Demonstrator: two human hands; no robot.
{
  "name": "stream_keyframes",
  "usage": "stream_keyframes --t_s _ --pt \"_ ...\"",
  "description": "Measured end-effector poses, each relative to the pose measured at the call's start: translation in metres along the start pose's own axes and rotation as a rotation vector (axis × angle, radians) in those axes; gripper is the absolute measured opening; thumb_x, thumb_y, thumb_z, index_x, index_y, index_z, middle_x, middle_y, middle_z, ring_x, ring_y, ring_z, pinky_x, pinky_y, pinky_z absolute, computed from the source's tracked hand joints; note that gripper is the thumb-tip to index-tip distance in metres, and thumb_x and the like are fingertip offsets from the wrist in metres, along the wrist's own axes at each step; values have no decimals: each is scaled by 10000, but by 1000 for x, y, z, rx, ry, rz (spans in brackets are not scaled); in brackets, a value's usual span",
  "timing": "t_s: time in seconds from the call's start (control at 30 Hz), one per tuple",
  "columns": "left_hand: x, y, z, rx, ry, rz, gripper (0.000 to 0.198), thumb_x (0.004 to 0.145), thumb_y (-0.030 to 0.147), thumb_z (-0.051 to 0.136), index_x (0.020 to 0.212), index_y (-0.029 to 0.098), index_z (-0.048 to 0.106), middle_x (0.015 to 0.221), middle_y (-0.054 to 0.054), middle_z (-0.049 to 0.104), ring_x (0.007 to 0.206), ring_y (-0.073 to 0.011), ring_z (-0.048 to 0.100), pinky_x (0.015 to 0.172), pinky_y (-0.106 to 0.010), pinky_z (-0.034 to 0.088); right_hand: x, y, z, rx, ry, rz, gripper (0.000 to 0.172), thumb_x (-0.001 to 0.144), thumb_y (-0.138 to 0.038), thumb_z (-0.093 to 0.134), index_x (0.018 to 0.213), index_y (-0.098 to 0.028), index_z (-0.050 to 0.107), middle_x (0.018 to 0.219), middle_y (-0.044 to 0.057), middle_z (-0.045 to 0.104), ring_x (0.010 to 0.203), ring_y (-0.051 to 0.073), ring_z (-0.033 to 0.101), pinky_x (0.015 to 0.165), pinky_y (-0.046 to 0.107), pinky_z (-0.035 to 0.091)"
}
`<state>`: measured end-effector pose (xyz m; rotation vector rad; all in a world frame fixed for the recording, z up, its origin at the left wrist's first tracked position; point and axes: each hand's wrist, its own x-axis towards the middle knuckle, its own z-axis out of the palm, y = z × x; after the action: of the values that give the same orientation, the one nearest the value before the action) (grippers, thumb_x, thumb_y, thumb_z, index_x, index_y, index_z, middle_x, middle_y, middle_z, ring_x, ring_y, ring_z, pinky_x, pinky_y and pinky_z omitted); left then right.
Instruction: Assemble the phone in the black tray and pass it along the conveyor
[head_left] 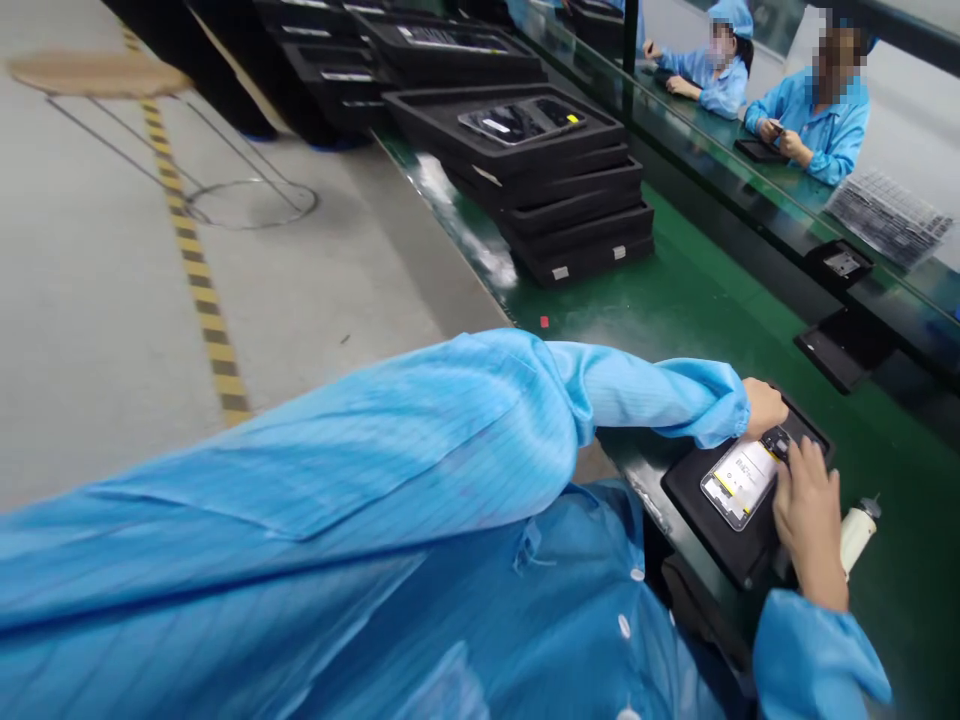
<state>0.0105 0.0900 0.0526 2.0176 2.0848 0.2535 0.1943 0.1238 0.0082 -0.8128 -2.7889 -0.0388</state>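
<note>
— Where do we have it? The black tray (720, 520) sits on the green bench (675, 300) right at the near edge, and the opened device (742, 480) lies in the tray's recess, its pale battery label with the yellow stripe facing up.

— And our hands? Our left hand (761, 405) rests at the tray's far corner; the sleeve hides most of it, so we cannot tell how its fingers are set. Our right hand (806, 500) lies over the device's end nearest the small dark component, fingers bent and close together, pressing down on it rather than wrapped around anything.

— How do we judge it will handle? Light and flat, we think, stiff enough as a slab, but fragile: the inside is exposed, so we would keep off the battery face and the small parts.

— So where do we grip? By the long edges of the device, or we lift the tray by its rim, which looks rigid and matte, unlikely to slip.

— Anything close by? A white bottle (855, 530) stands just beside our right wrist, a stack of black trays (570, 200) stands farther along the bench, and two other people in blue coats sit across it.
</note>
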Motion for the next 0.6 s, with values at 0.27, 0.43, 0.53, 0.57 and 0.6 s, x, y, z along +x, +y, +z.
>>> stream_keyframes --t_s 0.27,0.43,0.53,0.57,0.6 --pt "-4 -25 8 -27 -16 89 106 728 157 600 694 94 678 691 -109 658 674 -200 607 570 -258 425 23 -24 32 30 -149 -7 546 980 -328 182 1378 -45 427 1498 179 275 1408 322 193 1103 541 246" --pt "-12 -29 19 -25 11 79 142 753 171 554 804 105 668 880 -104 675 766 -192 620 605 -252 427 21 -24 35 44 -132 -9 542 980 -316 175 1372 -52 440 1490 187 289 1408 309 199 1102 538 248" --pt "-14 -26 19 -16 16 38 188 778 174 520 869 102 667 947 -117 668 799 -200 628 615 -259 439 22 -25 35 53 -138 6 539 979 -317 180 1386 -57 421 1496 170 284 1417 296 177 1111 530 235" --pt "-14 -26 17 -14 2 33 184 781 174 519 858 106 672 925 -114 671 799 -200 630 617 -257 443 22 -25 35 56 -143 10 539 979 -319 184 1389 -57 416 1500 166 278 1417 297 176 1114 528 229" --pt "-13 -25 15 -12 -17 31 172 781 170 524 832 111 678 884 -108 674 794 -198 631 620 -254 446 22 -26 35 58 -147 12 539 978 -321 189 1391 -57 413 1503 163 272 1417 299 176 1116 527 225"
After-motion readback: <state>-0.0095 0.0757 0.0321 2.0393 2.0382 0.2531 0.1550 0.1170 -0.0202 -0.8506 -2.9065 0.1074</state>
